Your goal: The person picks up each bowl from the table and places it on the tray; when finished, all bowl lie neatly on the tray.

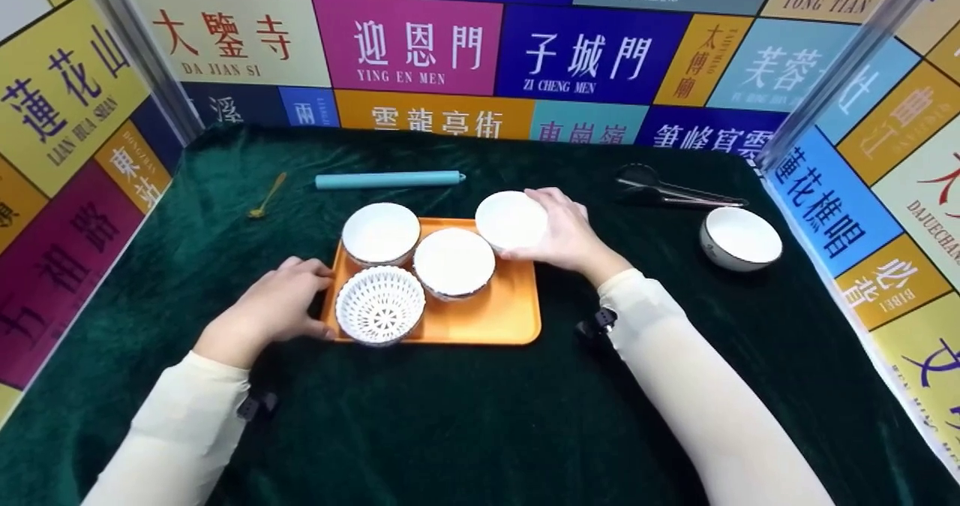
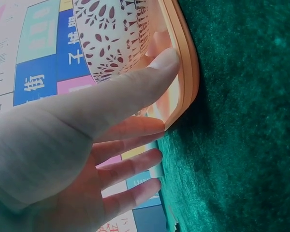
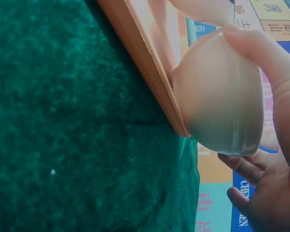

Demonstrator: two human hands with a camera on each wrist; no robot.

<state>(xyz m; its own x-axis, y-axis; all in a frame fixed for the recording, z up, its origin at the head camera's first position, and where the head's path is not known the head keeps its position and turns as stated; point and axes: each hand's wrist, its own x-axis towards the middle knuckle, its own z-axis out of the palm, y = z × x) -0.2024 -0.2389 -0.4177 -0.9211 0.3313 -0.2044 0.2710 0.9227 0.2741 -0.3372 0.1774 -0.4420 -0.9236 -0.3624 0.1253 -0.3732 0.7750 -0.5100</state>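
My right hand (image 1: 566,232) grips a white bowl (image 1: 510,221), thumb on one side and fingers on the other, at the back right of the orange tray (image 1: 495,322). In the right wrist view this bowl (image 3: 222,92) shows at the tray's edge; I cannot tell whether it rests there. My left hand (image 1: 281,303) touches the tray's left edge, its fingers fairly straight and spread in the left wrist view. A bowl with a cut-out pattern inside (image 1: 380,307) stands nearest that hand. Two plain white bowls stand on the tray, one back left (image 1: 381,233), one in the middle (image 1: 454,262).
Another white bowl (image 1: 741,239) stands on the green cloth at the right. Behind it lie dark tongs (image 1: 675,189). A light blue rod (image 1: 390,180) lies behind the tray, with a small gold spoon or fork (image 1: 266,197) to its left. Printed panels border the table.
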